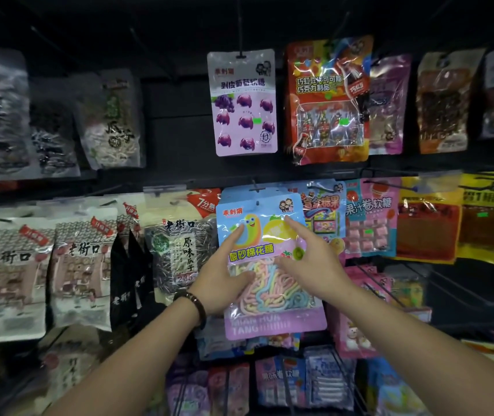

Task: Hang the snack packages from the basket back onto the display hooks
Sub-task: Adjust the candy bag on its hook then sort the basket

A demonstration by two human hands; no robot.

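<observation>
On the middle row's hook (257, 202), the rainbow marshmallow package (272, 289) hangs before matching packs. The left hand (224, 273) and right hand (310, 262) rest on it, fingers straight and spread, holding nothing, likely to steady it and seat it straight.

Two hands are in view, one left hand (224, 271) and one right hand (314, 265), with one beaded bracelet (196, 304). In front is one pastel marshmallow pack (272, 298). The upper row shows one purple grape gummy pack (244, 103) and one red chocolate pack (326, 100). Two matching packs hang lower left: a left beige pack (5, 277) and a right beige pack (82, 271).
</observation>
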